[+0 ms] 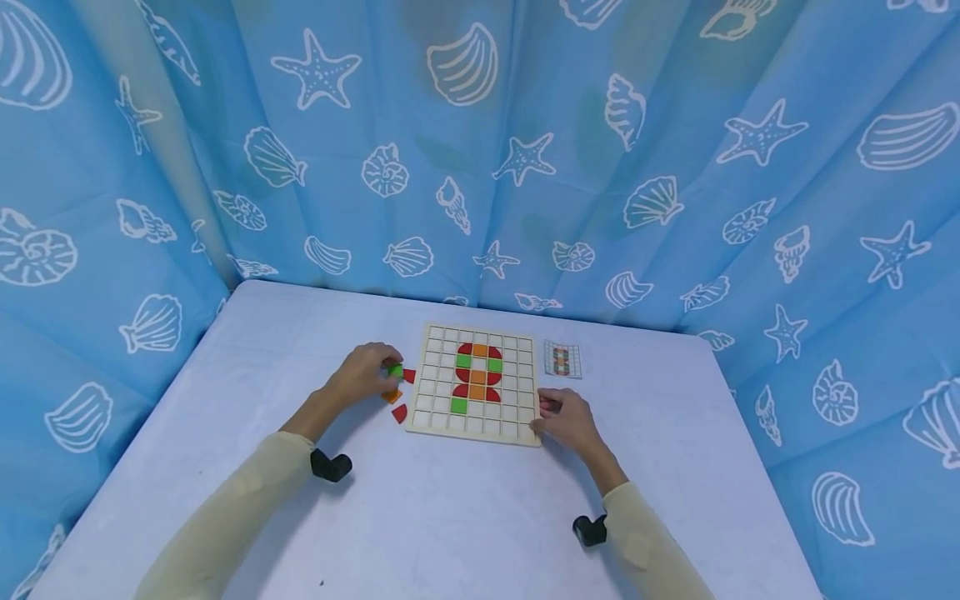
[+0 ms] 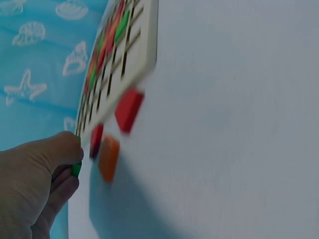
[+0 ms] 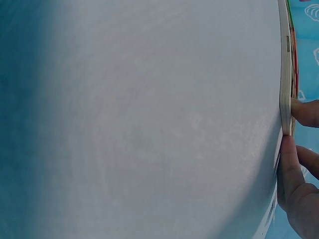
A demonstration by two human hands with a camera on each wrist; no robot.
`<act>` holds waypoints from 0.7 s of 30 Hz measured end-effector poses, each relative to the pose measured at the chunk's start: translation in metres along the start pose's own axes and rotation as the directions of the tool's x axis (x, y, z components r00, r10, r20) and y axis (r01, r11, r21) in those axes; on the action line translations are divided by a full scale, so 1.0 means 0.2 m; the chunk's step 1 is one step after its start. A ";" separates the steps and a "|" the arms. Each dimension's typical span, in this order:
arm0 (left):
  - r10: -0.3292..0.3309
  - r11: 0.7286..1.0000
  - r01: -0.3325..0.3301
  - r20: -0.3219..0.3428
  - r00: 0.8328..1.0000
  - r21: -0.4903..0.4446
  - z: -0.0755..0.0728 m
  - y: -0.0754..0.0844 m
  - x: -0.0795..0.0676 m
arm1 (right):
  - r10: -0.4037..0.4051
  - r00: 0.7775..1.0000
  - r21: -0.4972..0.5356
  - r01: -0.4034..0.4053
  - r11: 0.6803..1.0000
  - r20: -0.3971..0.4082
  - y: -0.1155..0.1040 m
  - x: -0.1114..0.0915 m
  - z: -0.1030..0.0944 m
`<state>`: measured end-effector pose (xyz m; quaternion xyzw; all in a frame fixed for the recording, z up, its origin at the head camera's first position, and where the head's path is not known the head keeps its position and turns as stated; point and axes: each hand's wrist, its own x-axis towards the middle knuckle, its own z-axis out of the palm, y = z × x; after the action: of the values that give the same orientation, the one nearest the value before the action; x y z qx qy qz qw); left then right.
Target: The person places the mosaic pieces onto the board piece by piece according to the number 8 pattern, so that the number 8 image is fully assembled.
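Note:
A square wooden grid board lies on the table with red, orange and green tiles set in its middle cells. My left hand is left of the board and pinches a green tile between thumb and fingers. Below and beside that hand lie loose tiles: an orange tile, a red tile and another red tile with a curved side. My right hand holds the board's right edge near its front corner, thumb and fingers against it; part of its grip is hidden.
Right of the board's far corner lies a pattern card showing a coloured figure on a grid. A white cloth covers the table. Blue curtains with shell prints hang behind and at the sides.

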<state>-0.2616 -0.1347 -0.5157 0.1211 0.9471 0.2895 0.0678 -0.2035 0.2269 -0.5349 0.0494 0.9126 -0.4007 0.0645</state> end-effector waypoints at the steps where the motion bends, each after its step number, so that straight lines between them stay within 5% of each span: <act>1: 0.012 1.000 -0.012 0.003 1.000 -0.001 0.01 0.02 0.00 | 0.002 1.000 0.001 -0.002 1.000 0.000 0.00 0.00 0.00; 12: 0.175 0.984 -0.175 0.027 0.984 -0.003 0.16 0.23 -0.01 | 0.007 1.000 -0.003 -0.007 1.000 -0.003 0.00 0.00 0.01; 21: 0.303 0.953 -0.302 0.075 0.950 -0.029 0.28 0.38 0.01 | 0.008 1.000 0.006 -0.008 1.000 -0.001 0.00 0.00 0.00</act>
<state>-0.2375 -0.0430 -0.5182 0.2755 0.9114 0.2996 0.0606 -0.2034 0.2263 -0.5350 0.0534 0.9113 -0.4030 0.0656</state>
